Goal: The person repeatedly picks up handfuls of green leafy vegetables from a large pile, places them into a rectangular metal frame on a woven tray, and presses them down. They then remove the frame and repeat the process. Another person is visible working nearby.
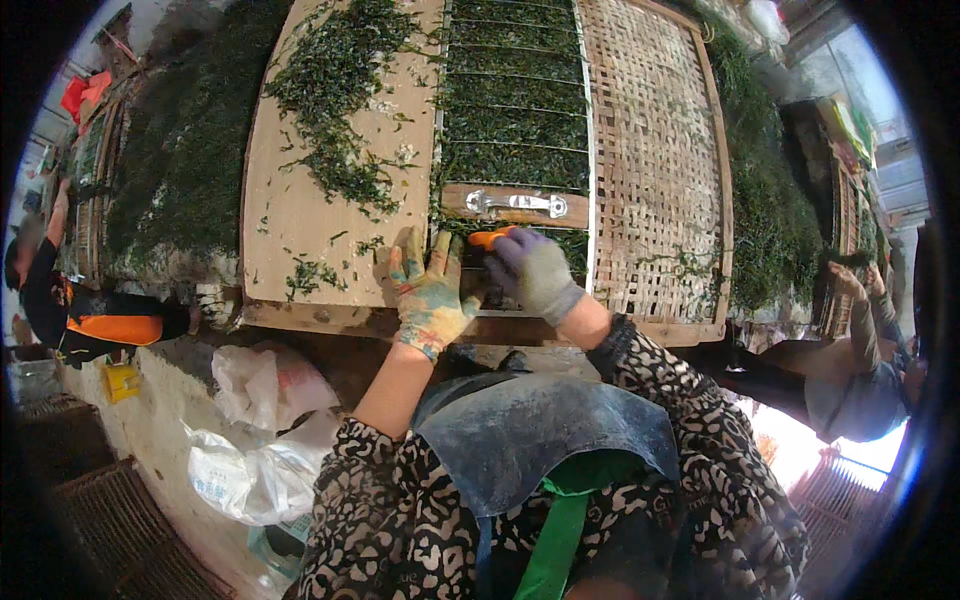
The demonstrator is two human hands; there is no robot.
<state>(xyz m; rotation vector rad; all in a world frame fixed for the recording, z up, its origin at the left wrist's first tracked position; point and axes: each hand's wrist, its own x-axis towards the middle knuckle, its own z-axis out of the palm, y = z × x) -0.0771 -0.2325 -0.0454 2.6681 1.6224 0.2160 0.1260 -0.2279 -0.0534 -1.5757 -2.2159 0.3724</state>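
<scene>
My left hand (pixel 429 292), in a colour-stained fabric glove, lies palm down with fingers apart at the near edge of a tan board (pixel 337 247). It touches the left side of a long, narrow metal frame (pixel 590 150). Chopped dark green leaves (pixel 514 124) fill the frame, divided by thin crosswise bars. My right hand (pixel 536 274), in a grey and purple glove, grips an orange-handled tool (pixel 489 238) over the frame's near end; its working end is hidden. Just beyond the tool, a wooden block with a metal pull handle (pixel 517 204) lies across the frame.
Loose chopped leaves (pixel 330 105) lie on the tan board. A woven bamboo tray (pixel 652 150) adjoins the frame's right side. Leaf heaps (pixel 187 150) flank the work surface. White plastic bags (pixel 251 476) lie below left. One person (pixel 52 292) works at far left, another (pixel 855 367) at far right.
</scene>
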